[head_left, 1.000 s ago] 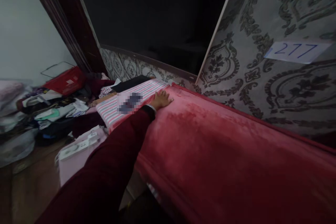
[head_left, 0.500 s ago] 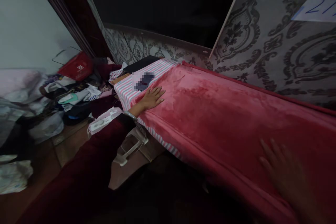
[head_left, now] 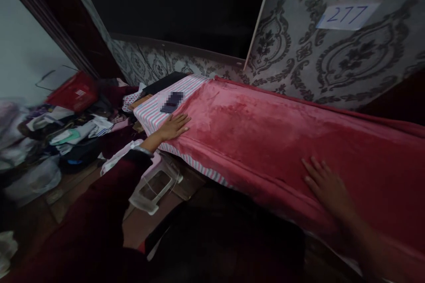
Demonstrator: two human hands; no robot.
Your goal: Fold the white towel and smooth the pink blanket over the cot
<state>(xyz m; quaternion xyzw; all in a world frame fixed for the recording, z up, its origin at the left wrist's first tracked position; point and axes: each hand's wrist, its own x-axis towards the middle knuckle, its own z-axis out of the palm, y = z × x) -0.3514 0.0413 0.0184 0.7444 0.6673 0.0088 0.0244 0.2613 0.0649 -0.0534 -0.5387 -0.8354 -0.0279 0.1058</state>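
Here, in the head view, we see our left hand (head_left: 173, 126) lying flat with its fingers spread on the far left end of the red blanket (head_left: 265, 137), right where the blanket's edge meets the pink and white striped sheet (head_left: 156, 110) under it. Our right hand (head_left: 327, 185) lies open and flat as well, palm down on the near right part of the same blanket, well apart from the left; neither hand grips anything. The blanket is spread along the table (head_left: 186, 183), running from the far left to the near right, with its near edge hanging over the side and a strip of the striped sheet showing below it. A dark phone (head_left: 171, 102), partly blurred, lies on the striped sheet just beyond our left hand, not touching it. Against the far side stands a wall with grey patterned wallpaper (head_left: 332, 62), and a paper sign reading 277 (head_left: 347, 15) is fixed on it. A large dark screen (head_left: 179, 4) fills the wall further left. On the floor to the left lies a pile of clothes (head_left: 66, 132) with a red basket (head_left: 75, 93) behind it. A clear plastic stool (head_left: 154, 185) stands near the table's left end, below our left sleeve (head_left: 99, 203).
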